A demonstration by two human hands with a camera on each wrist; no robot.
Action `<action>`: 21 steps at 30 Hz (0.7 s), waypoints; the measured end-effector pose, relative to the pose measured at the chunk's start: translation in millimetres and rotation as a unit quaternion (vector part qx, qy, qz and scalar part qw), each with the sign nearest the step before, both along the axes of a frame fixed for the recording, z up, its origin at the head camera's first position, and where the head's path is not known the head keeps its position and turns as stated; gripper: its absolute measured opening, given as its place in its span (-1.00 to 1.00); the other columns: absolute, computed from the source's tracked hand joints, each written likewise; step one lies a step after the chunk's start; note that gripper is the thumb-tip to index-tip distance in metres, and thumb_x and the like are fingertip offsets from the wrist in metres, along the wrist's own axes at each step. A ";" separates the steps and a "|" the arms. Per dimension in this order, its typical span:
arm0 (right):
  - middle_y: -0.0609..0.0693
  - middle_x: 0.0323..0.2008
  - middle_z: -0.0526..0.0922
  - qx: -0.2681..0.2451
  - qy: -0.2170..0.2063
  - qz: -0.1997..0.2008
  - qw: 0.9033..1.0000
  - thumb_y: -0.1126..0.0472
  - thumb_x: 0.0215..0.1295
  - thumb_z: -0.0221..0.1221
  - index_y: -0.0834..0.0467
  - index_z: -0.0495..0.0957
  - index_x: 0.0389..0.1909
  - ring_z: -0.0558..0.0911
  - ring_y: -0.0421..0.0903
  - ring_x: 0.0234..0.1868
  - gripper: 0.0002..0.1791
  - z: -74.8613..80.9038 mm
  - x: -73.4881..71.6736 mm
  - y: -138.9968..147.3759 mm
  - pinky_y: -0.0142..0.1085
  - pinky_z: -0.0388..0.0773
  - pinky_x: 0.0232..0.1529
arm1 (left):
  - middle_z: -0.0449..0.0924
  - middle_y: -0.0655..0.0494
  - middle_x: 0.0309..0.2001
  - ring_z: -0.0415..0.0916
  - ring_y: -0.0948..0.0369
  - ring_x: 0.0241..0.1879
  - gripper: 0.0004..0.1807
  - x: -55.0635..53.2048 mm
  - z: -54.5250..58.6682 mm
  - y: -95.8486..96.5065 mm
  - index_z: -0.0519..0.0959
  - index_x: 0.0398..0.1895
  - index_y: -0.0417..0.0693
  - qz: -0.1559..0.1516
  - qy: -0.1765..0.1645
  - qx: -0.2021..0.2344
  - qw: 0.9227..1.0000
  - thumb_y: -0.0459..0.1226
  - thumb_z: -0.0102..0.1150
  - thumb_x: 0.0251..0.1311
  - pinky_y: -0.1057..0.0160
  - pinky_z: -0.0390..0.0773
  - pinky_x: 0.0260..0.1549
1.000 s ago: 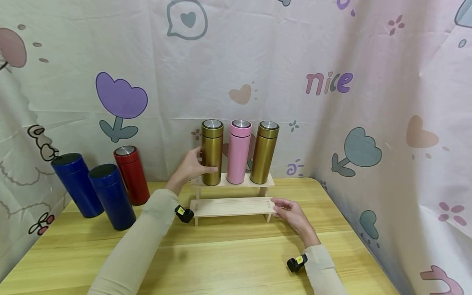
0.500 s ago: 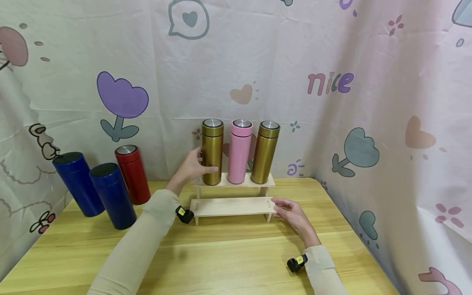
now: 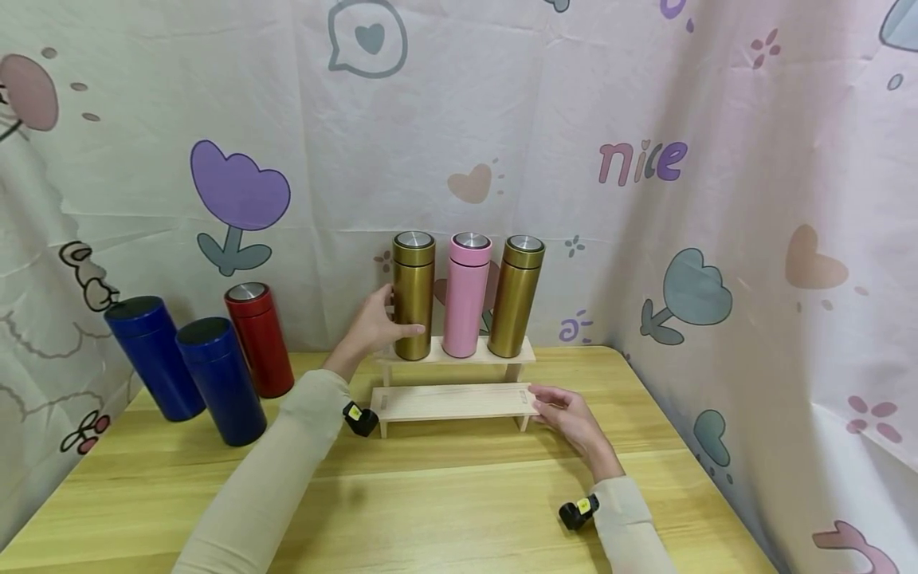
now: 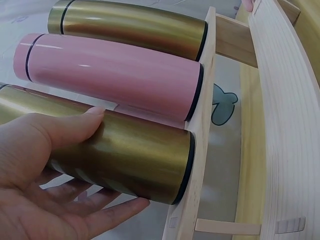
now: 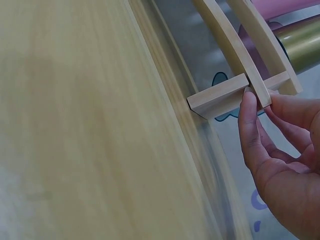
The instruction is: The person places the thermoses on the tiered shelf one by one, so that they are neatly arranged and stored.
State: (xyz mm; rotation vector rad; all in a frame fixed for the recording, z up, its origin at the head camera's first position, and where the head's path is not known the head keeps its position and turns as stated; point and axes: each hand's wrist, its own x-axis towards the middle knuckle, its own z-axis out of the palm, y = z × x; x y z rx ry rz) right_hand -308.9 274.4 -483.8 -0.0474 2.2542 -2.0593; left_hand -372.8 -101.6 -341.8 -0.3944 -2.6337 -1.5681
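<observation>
A gold thermos bottle (image 3: 413, 299) stands upright at the left end of the upper tier of a two-tier wooden rack (image 3: 448, 402). My left hand (image 3: 373, 323) holds this bottle low on its body, thumb across the front and fingers behind; the left wrist view shows the thumb (image 4: 82, 125) lying along it. Beside it on the same tier are a pink thermos bottle (image 3: 466, 299) and a second gold thermos bottle (image 3: 516, 299). At the lower tier's right end, my right hand (image 3: 570, 418) pinches the board's edge between thumb and fingers, as the right wrist view (image 5: 285, 150) confirms.
Left on the wooden table (image 3: 430, 510) stand two blue thermos bottles (image 3: 218, 383) and a red thermos bottle (image 3: 260, 343). A patterned cloth (image 3: 502, 104) hangs behind and along both sides of the table.
</observation>
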 end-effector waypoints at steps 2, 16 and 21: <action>0.23 0.11 0.54 0.001 0.000 0.001 1.000 0.44 0.43 0.17 0.43 0.43 0.35 0.67 -0.20 -0.14 -0.51 -0.2 -0.1 0.3 -0.40 0.73 -0.01 | 0.30 -0.28 0.47 0.37 -0.25 0.41 0.03 0.1 -0.3 -0.1 0.12 0.58 -0.19 -0.001 -0.002 0.003 1.000 -0.23 0.53 0.12 -0.26 0.44 0.37; 0.20 0.09 0.55 0.007 0.001 0.003 1.000 0.42 0.45 0.17 0.42 0.42 0.36 0.68 -0.19 -0.14 -0.51 -1.3 0.0 1.0 -0.39 0.73 0.00 | 0.21 -0.33 0.52 0.30 -0.29 0.45 0.05 2.2 -4.7 -0.3 0.04 0.61 -0.22 -0.008 0.013 0.005 1.000 -0.22 0.48 0.18 -0.27 0.39 0.42; 0.18 0.07 0.56 0.006 0.001 0.002 1.000 0.42 0.44 0.17 0.42 0.42 0.36 0.68 -0.21 -0.15 -0.50 -1.0 -0.1 1.6 -0.40 0.73 0.01 | 0.14 -0.33 0.56 0.25 -0.32 0.48 0.04 7.1 -1.4 -10.7 -0.01 0.64 -0.20 -0.037 -0.006 0.001 0.999 -0.19 0.43 0.24 -0.25 0.37 0.44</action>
